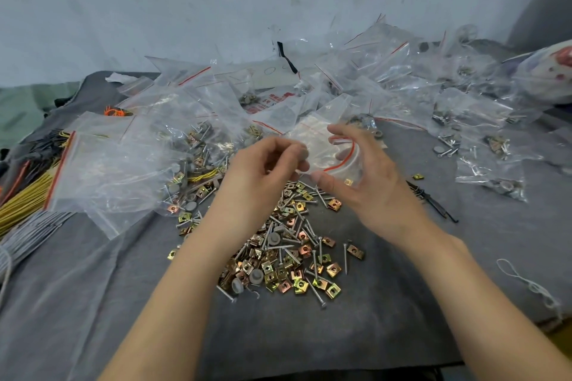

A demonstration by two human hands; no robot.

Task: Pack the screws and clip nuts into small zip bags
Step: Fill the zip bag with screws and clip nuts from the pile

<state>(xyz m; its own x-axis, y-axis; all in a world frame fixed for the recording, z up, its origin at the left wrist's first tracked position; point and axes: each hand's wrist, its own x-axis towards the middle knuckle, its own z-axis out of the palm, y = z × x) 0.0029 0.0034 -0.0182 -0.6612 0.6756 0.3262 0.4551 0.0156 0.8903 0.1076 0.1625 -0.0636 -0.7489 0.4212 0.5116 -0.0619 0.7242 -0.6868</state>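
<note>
Grey cloth [309, 337] bears screws [345, 257] and clip nuts [355, 251] heaped at its centre. Left hand [266, 164] and right hand [368, 179] pinch one zip bag [322, 145] above them.

Bare left hand [263, 164] and bare right hand [365, 176]; the left forearm [185, 272] and right forearm [458, 272] are slim and uncovered as far as the view reaches.

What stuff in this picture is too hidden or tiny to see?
Head view:
- What's inside the small zip bag: the left hand and right hand holding it, plus glare, hide it.
- Red print on the paper: too small, other bags overlap it.
- The yellow wires: cut off by the left edge.
</note>
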